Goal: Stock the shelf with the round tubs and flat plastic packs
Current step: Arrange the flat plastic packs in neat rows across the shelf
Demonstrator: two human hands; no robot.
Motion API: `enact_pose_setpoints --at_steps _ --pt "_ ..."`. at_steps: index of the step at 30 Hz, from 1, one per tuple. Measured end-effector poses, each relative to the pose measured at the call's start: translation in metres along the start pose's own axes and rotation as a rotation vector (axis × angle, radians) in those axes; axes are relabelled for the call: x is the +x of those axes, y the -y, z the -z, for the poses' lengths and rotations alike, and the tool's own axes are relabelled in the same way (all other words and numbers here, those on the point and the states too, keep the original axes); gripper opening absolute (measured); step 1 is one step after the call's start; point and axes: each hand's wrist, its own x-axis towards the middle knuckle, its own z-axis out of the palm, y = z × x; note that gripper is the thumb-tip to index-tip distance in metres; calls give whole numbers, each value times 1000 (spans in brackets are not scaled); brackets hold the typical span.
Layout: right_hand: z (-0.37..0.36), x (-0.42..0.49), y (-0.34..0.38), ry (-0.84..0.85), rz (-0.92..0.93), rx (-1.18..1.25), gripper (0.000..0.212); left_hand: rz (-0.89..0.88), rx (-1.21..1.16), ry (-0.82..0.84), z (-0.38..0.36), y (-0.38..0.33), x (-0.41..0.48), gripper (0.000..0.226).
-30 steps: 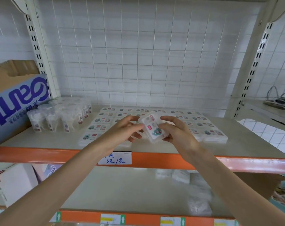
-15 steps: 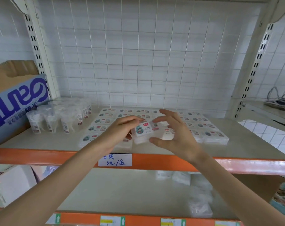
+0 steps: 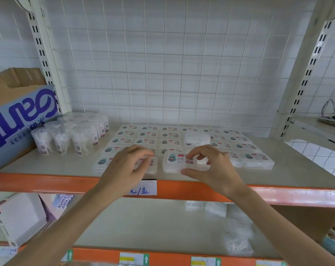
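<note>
Flat clear plastic packs (image 3: 147, 140) with small cartoon labels lie in rows across the beige shelf (image 3: 289, 169). One higher stack of packs (image 3: 197, 138) stands among them. My right hand (image 3: 210, 167) pinches a flat pack (image 3: 173, 163) that lies in the front row, thumb at its front edge and fingertips on its top. My left hand (image 3: 124, 167) hovers just left of that pack with loosely curled fingers over a neighbouring front-row pack (image 3: 103, 163); it holds nothing. Round clear tubs (image 3: 70, 135) stand grouped at the shelf's back left.
A blue and white carton (image 3: 18, 120) fills the shelf's left end. A handwritten price label (image 3: 144, 190) hangs on the orange front rail (image 3: 278, 194). The lower shelf holds a white box (image 3: 15, 217) and clear packs (image 3: 237, 233). Cables (image 3: 333, 116) lie on the right-hand shelf.
The pack that both hands held up has come down into the front row. My left hand has let go and slid left; my right hand has closed on the pack.
</note>
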Motion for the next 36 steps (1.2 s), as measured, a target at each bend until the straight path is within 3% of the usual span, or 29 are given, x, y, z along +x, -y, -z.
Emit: enact_pose_setpoints --at_steps 4,7,11,36 --pt "-7 1 0 118 -53 -75 33 -39 140 51 -10 5 -14 43" --pt "-11 2 3 156 -69 -93 33 -26 129 15 -15 9 -15 33" --pt "-14 6 4 178 -71 -120 31 -32 139 -38 -20 10 -17 42" --pt "-20 10 2 181 -74 -115 31 -2 152 38 -18 9 -15 41"
